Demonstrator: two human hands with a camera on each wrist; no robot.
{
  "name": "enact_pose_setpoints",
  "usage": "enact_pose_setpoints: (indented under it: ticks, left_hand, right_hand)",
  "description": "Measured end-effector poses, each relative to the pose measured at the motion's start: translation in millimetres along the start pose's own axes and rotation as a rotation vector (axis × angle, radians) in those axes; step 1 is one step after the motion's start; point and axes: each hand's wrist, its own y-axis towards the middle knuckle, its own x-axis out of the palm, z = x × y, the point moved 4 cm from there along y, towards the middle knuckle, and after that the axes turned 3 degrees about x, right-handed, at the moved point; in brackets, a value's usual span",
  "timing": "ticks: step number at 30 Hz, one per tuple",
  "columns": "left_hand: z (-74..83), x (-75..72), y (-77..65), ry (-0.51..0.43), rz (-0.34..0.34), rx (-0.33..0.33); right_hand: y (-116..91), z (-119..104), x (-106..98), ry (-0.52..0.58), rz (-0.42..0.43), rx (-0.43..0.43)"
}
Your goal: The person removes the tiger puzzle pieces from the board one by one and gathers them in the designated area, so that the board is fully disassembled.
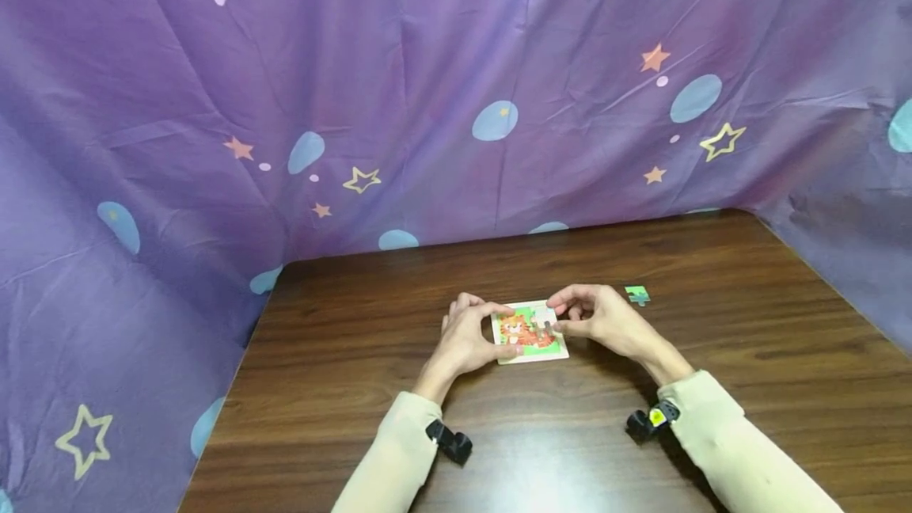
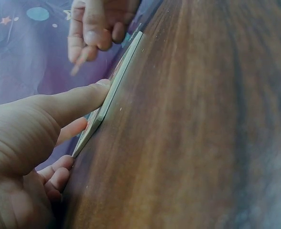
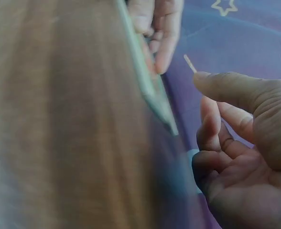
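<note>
One puzzle piece (image 1: 545, 315) is being pinched by right hand (image 1: 604, 319), best kept flat for seating, left hand (image 1: 466, 332) gripping board (image 1: 541, 358) between thumb and fingers.

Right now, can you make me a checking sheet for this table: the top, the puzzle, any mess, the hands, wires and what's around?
Surface: brown wooden table, shiny bright patch near the front.
Puzzle: puzzle board with an orange animal picture; held piece; loose green-blue piece on the table, apart from the board.
Mess: nothing seen.
Hands: left hand grips the board; right hand pinches the held piece. Black gadgets on both wrists.
Wires: nothing seen.
Around: purple cloth with stars and blue blobs.
</note>
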Motion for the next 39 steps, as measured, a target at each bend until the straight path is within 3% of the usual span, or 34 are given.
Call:
enact_pose_setpoints:
  ticks: [5, 10, 19, 25, 32, 39]
  left_hand:
    - [-5.5, 4.7, -0.9, -0.01, 0.0, 0.01]
    - [-10.0, 9.0, 1.3, -0.038, 0.028, 0.016]
    - [-1.7, -1.5, 0.0, 0.002, -0.012, -0.004]
    - [-2.8, -3.2, 0.7, 0.016, -0.018, -0.011]
    - [-2.1, -5.0, 0.6, 0.009, -0.014, -0.005]
    - [-2.2, -4.2, 0.7, 0.007, -0.013, -0.002]
  right_hand:
    - [-4, -11, -11, 0.015, 0.023, -0.009]
    - [-8, -19, -37, -0.013, 0.071, 0.0]
    - [-18, -33, -95, -0.101, 0.185, -0.021]
    - [-25, -34, -122, -0.115, 0.239, -0.02]
    - [-36, -24, -136, -0.127, 0.252, 0.019]
    - [-49, -6, -135, -0.113, 0.238, 0.051]
